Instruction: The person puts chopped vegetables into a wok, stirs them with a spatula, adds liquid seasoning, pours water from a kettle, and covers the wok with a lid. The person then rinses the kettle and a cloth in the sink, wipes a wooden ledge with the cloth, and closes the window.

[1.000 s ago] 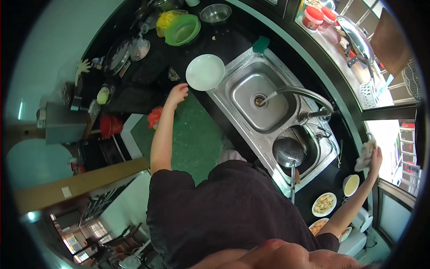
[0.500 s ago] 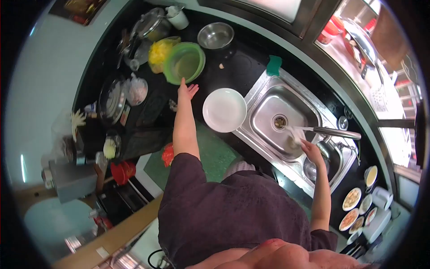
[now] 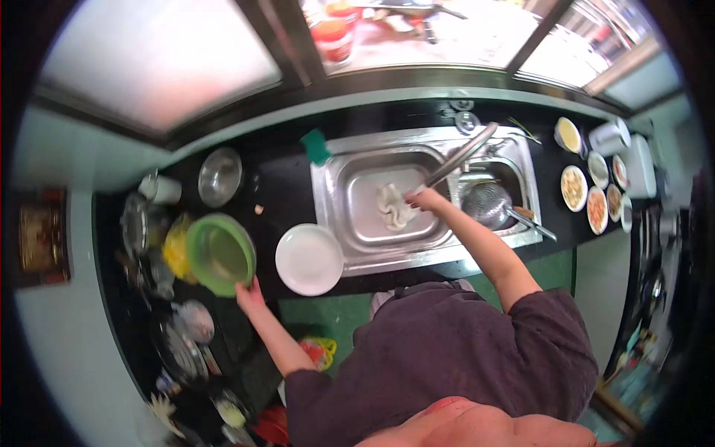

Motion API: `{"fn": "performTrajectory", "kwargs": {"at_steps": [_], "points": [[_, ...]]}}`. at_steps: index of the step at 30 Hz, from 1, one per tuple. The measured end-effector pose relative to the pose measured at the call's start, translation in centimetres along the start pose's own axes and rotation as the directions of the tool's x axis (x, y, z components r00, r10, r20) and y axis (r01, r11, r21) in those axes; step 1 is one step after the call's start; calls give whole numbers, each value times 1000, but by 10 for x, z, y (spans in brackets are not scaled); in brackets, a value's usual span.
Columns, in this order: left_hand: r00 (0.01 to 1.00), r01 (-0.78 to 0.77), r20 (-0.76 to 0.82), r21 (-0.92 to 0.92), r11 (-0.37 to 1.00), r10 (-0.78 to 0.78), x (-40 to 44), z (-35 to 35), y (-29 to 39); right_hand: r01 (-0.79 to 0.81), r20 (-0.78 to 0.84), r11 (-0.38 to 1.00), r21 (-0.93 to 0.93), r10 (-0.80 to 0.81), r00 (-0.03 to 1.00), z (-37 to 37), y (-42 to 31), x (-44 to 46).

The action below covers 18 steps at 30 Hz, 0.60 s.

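My left hand [image 3: 251, 294] grips the near right rim of a green plastic basin [image 3: 195, 249], with its fingers partly hidden at the edge. Over the steel sink [image 3: 357, 235], my right hand [image 3: 424, 199] is closed at the edge of a crumpled white cloth [image 3: 393, 208], which hangs or lies in the large bowl of the sink. The end of the faucet [image 3: 465, 153] is right above that hand. Between my hands, a white plate [image 3: 309, 259] rests at the sink's left edge.
A steel bowl [image 3: 220, 177] and a green scouring pad [image 3: 316, 147] are on the black counter. In the small sink compartment is a strainer [image 3: 486, 205]. Several dishes of food, including one of orange pieces [image 3: 597, 208], stand at right. A yellow bag [image 3: 177, 249] sits behind the basin.
The view has swung round toward the sink. My left hand has gone from beside the green basin to its rim. The white cloth is now lower and more spread in the sink.
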<state>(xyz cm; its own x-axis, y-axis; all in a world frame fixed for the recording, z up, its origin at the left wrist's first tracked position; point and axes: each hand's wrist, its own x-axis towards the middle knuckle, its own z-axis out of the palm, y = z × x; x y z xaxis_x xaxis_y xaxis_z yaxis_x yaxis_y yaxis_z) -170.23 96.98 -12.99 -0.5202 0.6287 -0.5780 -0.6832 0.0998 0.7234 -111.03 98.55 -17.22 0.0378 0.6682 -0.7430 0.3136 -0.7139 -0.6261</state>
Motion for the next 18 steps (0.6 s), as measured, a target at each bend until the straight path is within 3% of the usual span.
{"fn": "performTrajectory", "kwargs": {"at_steps": [1,2,5,6,7,9,12,14,18], "points": [[1000,6,-25,91,996,-4,-25,9,6,-44,-7,999,-28,44,999,2,3,7],[999,23,38,174,985,-30,-55,21,13,24,29,997,71,-26,999,1,2,-2],[960,-12,264,371,929,-93,-126,81,29,-26,62,999,-27,27,998,2,10,13],[933,-41,340,423,905,-116,-151,98,34,25,62,996,-84,-20,998,1,1,-5],[883,-63,441,453,889,-162,-179,124,37,72,62,987,-143,-64,996,-1,-4,-23],[744,-118,615,504,856,-260,-238,194,32,262,27,821,-508,-289,957,9,37,10],[542,-247,753,567,786,-372,-298,270,2,115,13,767,-631,-138,990,7,43,-12],[300,-280,760,648,709,-576,-322,321,-30,95,2,705,-703,-131,991,10,64,-21],[100,-328,557,801,501,-825,-418,429,-133,151,57,542,-827,-185,981,11,105,-43]]}}
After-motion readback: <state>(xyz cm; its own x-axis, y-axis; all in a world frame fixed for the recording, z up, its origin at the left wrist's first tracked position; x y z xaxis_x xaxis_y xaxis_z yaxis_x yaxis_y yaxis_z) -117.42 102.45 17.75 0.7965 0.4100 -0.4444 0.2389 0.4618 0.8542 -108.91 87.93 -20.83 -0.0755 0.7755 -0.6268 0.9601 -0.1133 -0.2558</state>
